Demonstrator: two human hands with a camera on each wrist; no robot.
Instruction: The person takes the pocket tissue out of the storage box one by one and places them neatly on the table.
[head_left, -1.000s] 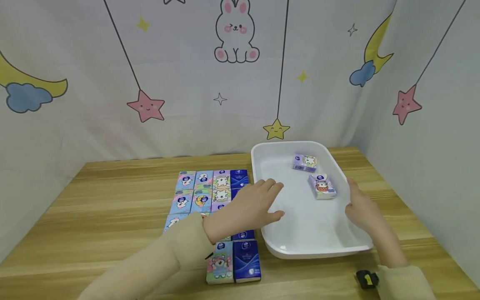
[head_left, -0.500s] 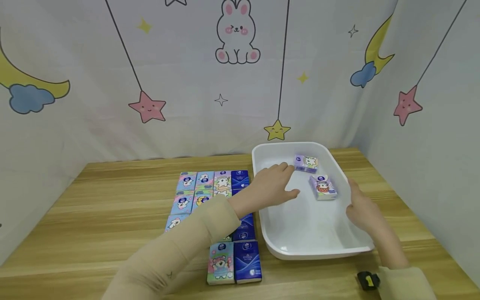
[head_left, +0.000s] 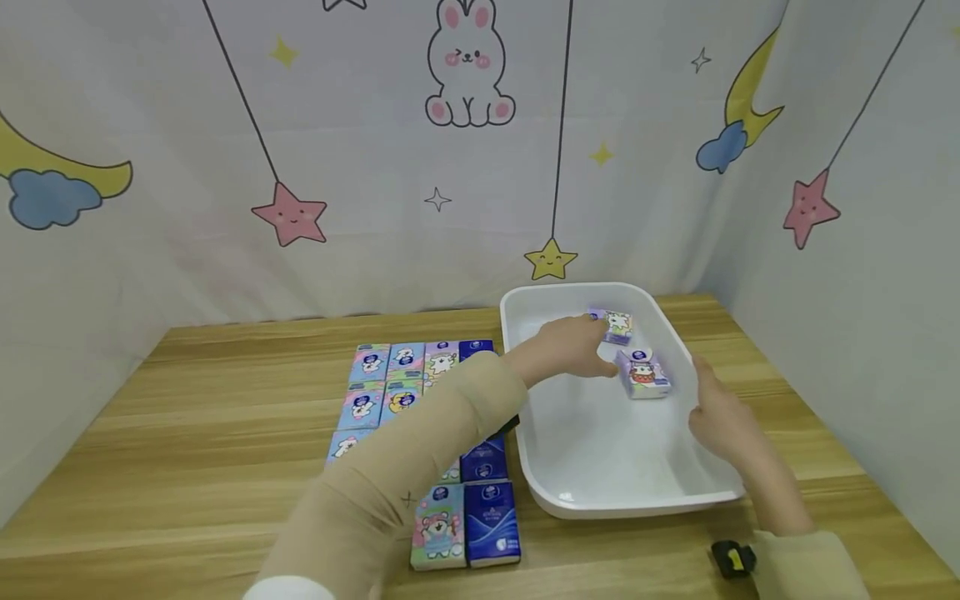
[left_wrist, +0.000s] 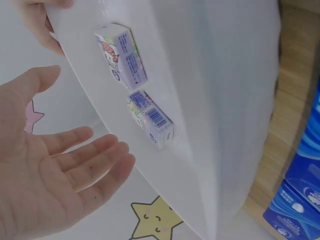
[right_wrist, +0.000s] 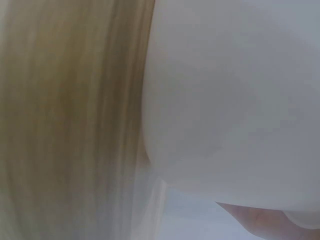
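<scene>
Two purple tissue packs lie in the white plastic basin (head_left: 615, 450): the far pack (head_left: 621, 323) and the near pack (head_left: 643, 377). My left hand (head_left: 573, 343) reaches in over the basin's left side, its fingertips overlapping the far pack in the head view. In the left wrist view that hand's fingers (left_wrist: 95, 160) are spread and relaxed, apart from both packs, with nothing in them. At the basin's right rim my right hand (head_left: 720, 421) grips the edge, thumb inside and fingers outside. The right wrist view shows mostly the basin's outer wall (right_wrist: 225, 110).
Left of the basin, several tissue packs lie in tight rows on the wooden table (head_left: 210, 417), partly hidden by the left sleeve (head_left: 405, 467). A blue pack (head_left: 492, 525) is nearest the front. A printed curtain (head_left: 375, 150) hangs behind the table.
My left hand has moved right and farther in, from the basin's left rim to over the packs inside. The right hand stays at the right rim.
</scene>
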